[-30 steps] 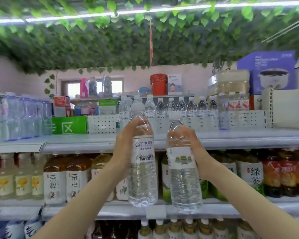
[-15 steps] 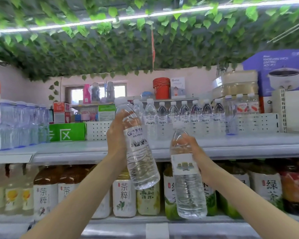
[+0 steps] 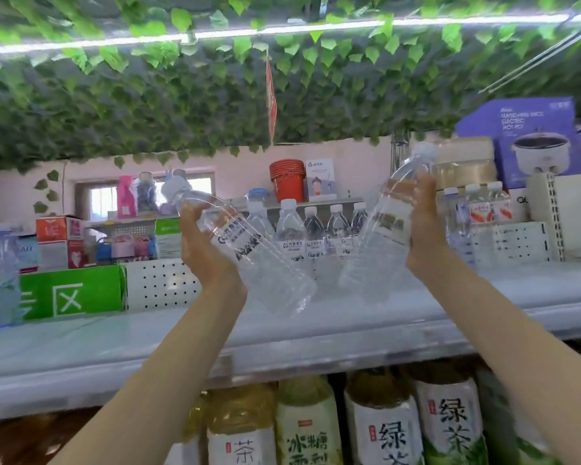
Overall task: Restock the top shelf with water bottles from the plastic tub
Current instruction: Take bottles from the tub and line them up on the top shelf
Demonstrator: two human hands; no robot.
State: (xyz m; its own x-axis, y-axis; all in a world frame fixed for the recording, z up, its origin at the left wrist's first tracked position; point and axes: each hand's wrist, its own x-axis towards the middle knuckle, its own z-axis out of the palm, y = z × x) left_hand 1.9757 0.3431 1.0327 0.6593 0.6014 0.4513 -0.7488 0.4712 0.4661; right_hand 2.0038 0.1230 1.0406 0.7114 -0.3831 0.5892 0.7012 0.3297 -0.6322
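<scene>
- The left hand (image 3: 205, 253) has its fingers curled round the upper half of the left bottle (image 3: 262, 263).
- This bottle is see-through, with clear water inside and a white cap on top.
- It leans over. The cap pokes up and to the left past the fingers, and the bottom hangs down to the right, below the palm.
- The right hand (image 3: 423, 229) grips the right bottle (image 3: 379, 236) near its top. It holds clear water too.
- Its cap sticks up just above the fingertips. Its bottom points down and to the left of the palm, low over the shelf. I cannot tell if it touches.
- The two bottoms tip toward each other, with a gap between them.
- The top shelf (image 3: 399, 317) is flat and bare under both bottles. Its front edge runs below the two wrists.
- Behind the fingers a row of small water bottles (image 3: 312, 229) stands upright at the back of the shelf.
- Left of the left hand are a white panel with holes (image 3: 161, 283) and a green box (image 3: 71, 293).
- Under the shelf stand big tea bottles (image 3: 383, 421) with yellow-brown drink inside.
</scene>
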